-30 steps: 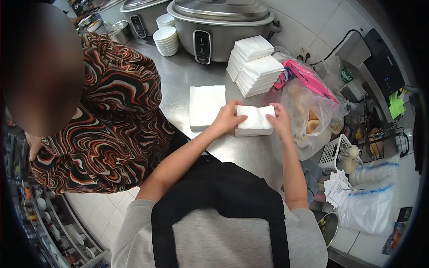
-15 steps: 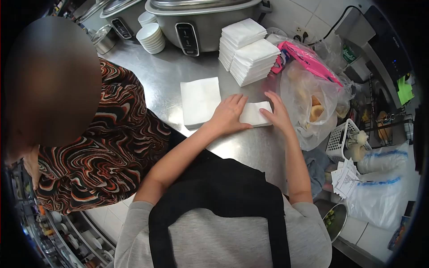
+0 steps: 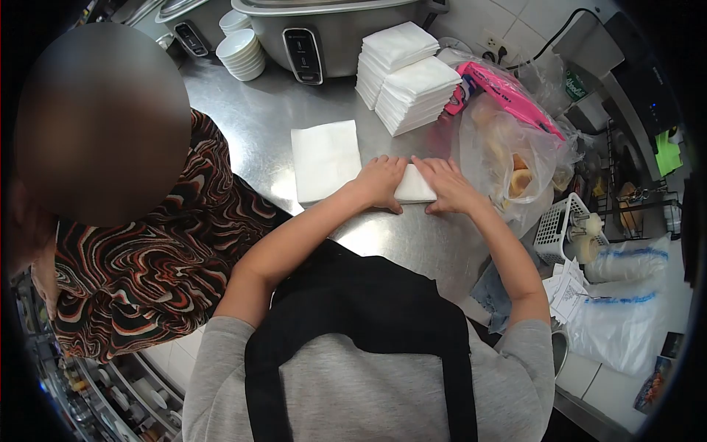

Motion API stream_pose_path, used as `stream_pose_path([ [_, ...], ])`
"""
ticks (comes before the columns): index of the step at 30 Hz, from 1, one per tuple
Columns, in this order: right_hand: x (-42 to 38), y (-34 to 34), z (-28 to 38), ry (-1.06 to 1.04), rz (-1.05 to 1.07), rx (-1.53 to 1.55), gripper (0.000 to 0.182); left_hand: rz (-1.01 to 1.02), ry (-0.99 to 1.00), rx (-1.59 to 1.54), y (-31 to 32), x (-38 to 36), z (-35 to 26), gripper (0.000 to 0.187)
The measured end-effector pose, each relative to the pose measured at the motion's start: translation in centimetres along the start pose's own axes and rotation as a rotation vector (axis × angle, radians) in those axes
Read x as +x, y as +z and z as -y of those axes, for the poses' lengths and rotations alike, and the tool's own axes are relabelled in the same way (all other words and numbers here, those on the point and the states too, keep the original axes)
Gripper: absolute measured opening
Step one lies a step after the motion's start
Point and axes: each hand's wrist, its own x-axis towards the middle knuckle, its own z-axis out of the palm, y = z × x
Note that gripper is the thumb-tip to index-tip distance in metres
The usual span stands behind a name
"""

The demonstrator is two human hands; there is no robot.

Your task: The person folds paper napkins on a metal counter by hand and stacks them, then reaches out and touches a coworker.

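A small folded white napkin [image 3: 414, 186], or a thin pile of them, lies on the steel counter between my hands. My left hand [image 3: 380, 184] grips its left part, thumb at the near edge and fingers at the far edge. On its right part, my right hand [image 3: 448, 187] is closed in the same way. Just left of my left hand, a larger flat pile of white napkins [image 3: 325, 156] rests on the counter, its lower right corner partly behind my hand and forearm. Beyond my hands stand tall stacks of folded napkins [image 3: 417, 92].
A large grey cooker [image 3: 339, 44] and stacked white bowls [image 3: 241, 55] stand at the back. On the right are a plastic bag with bread [image 3: 508, 158], a pink package [image 3: 508, 96] and a white basket [image 3: 556, 232]. Another person in a patterned shirt [image 3: 140, 272] is close on my left.
My right hand has moved left and closed over the right part of the folded napkin. My left hand's fingers have drawn in on it. The other person's head has shifted slightly right.
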Motion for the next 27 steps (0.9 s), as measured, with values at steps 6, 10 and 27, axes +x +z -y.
stream_pose_path([
  [6,-0.3,-0.7,-1.0,-0.021,-0.041,0.098,0.102,-0.025,0.001,0.031,-0.6,-0.6,-0.4,0.111],
  [10,-0.7,-2.2,-1.4,0.106,-0.347,0.657,0.068,-0.189,0.007,0.001,-0.9,-0.8,-1.1,0.1],
  [27,1.6,5.8,-0.4,0.039,-0.47,0.189,0.046,-0.326,-0.005,0.047,5.5,-0.4,-2.4,0.066],
])
